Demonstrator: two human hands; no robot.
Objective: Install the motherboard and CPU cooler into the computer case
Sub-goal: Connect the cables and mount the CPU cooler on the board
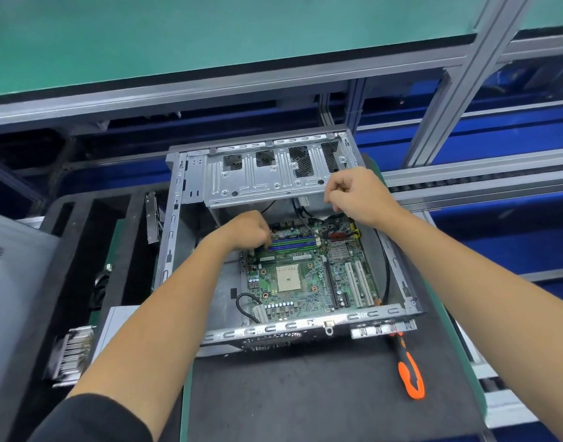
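**Both hands down in the open case, over the board's far edge**

Head view. Saw an open computer case [293, 325] lying on a dark mat [305, 393], its metal drive cage [267, 177] raised at the 12 o'clock end. Found the green motherboard [309, 275] lying flat on the case floor, bare white CPU socket [288, 277] near its middle, blue and green memory slots [293, 242] toward 12 o'clock, white expansion slots [358, 283] toward 3 o'clock. Found a finned CPU cooler [73, 355] outside the case at 9 o'clock, resting in a black foam tray [92, 237].

Noted the left hand [248, 229] at the board's 11 o'clock corner, fingers curled down beside the memory slots; could not tell what, if anything, was pinched. Noted the right hand [353, 194] higher, at the cage's 3 o'clock end, fingers curled under in a loose fist; could not tell whether anything was held. Spotted black cables [305, 223] running beneath that hand. Saw an orange-and-black screwdriver [407, 368] lying on the mat at 4 o'clock, just beside the case.
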